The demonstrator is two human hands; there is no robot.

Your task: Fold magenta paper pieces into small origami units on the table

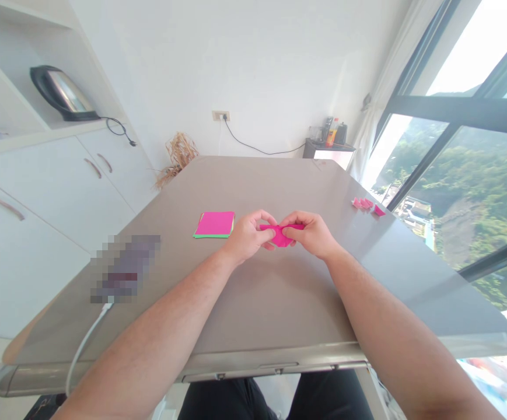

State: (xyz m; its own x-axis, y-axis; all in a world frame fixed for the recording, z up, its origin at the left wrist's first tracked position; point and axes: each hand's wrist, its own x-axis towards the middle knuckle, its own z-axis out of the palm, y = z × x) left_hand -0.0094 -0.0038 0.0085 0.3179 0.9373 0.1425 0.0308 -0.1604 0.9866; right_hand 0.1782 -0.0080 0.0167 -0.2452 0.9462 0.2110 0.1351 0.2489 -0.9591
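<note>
Your left hand [249, 236] and your right hand [311, 234] meet over the table [271, 309], both closed in a pinch on one small piece of folded pink paper [282, 239]. The paper sits right between your fingertips, held from both ends, with its lower middle part showing between your two thumbs. Each thumb presses on the side facing you, and the other fingers curl around behind it, partly hidden, so you leave hardly any gap beyond the thickness of the paper. How many layers are folded there is too small to tell.

Just left of your left fingers lies a stack of square paper [215, 223], bright pink on top, with green and pale edges peeking out below; your left hand comes close to its right edge. Well to the right of your right fingers, near the table's edge by the window [476, 169], a few small pink paper pieces [364, 204] sit in a short row.

Left of your fingers and nearer to you, a pixelated item [125, 268] rests on the table, with a white cable [82, 341] running from it over the front edge. Far beyond your fingers, against the wall, a small cabinet [329, 150] carries a bottle [332, 133], and a black cord [262, 149] runs to a socket [220, 115].
</note>
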